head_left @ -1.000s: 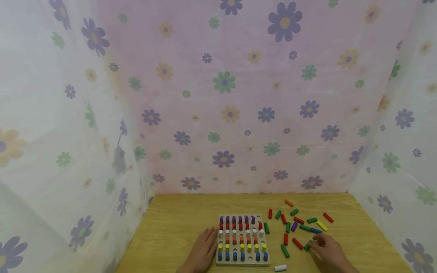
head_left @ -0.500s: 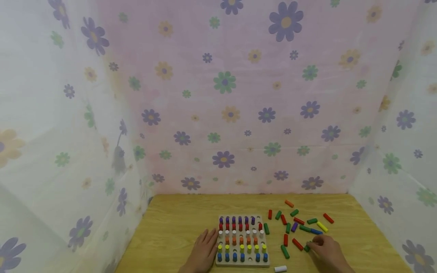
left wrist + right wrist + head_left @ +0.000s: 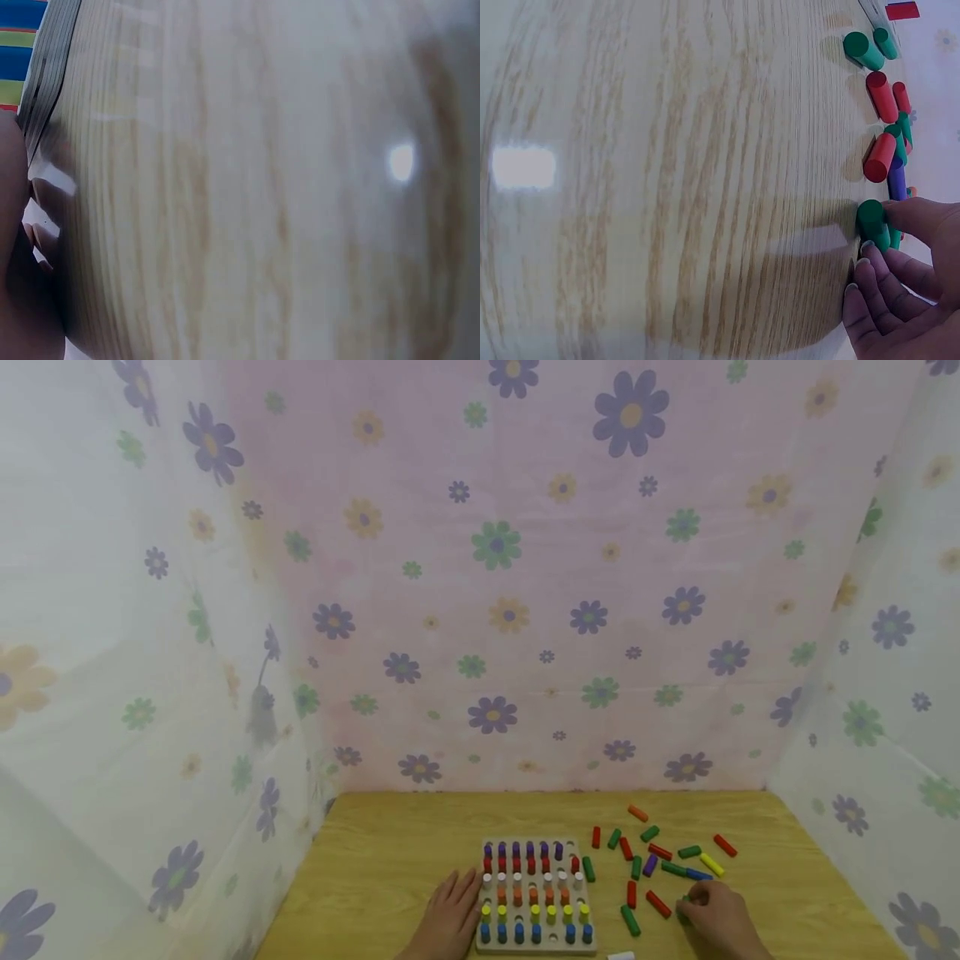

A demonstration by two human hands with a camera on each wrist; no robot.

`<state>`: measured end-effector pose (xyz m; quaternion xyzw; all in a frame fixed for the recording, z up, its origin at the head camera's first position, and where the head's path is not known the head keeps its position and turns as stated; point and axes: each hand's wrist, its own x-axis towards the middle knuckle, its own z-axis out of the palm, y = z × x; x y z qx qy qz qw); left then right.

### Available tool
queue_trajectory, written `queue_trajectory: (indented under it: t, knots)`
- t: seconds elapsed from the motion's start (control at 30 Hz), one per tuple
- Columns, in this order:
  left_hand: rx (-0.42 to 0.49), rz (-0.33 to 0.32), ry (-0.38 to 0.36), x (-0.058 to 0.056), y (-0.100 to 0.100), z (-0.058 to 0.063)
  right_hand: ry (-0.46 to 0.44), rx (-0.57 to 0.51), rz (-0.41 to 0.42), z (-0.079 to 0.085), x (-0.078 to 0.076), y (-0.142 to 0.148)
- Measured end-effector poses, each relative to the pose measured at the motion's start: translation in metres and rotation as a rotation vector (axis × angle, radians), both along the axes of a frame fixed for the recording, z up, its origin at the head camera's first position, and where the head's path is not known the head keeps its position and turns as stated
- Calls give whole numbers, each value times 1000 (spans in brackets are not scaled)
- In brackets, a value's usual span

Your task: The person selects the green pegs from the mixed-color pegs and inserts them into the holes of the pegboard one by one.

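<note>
My right hand (image 3: 722,917) is low at the right side of the table, its thumb and fingers pinching a green peg (image 3: 871,220). In the head view those fingers cover most of that peg. My left hand (image 3: 448,917) lies flat with fingers extended, right at the left edge of a pale pegboard (image 3: 536,948). Upright pegs fill most of the board in rows: purple at the far side, then red, white, orange, yellow and blue nearest me. Some holes show bare. The left wrist view catches mostly wood grain and part of the hand.
Loose pegs lie scattered right of the board, mostly red and green, among them a red peg (image 3: 658,904), a yellow peg (image 3: 712,864) and a blue peg (image 3: 699,875). A white peg (image 3: 621,956) sits at the bottom edge. Flowered curtains (image 3: 540,577) surround the table.
The right hand's fingers have closed further over the green peg, hiding more of it. The whole head view has shifted slightly. The left hand stays beside the board.
</note>
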<state>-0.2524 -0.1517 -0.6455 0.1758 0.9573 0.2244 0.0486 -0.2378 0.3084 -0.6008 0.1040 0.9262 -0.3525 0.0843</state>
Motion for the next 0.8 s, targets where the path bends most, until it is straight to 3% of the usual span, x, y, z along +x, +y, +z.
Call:
queue_trajectory:
  t: [0.27,0.8]
  knots:
    - [-21,-22,51,0,2,1,47,44,20,-3,0,3]
    - [-10,-11,11,-2,-1,-4,44,-16,8,0,0,11]
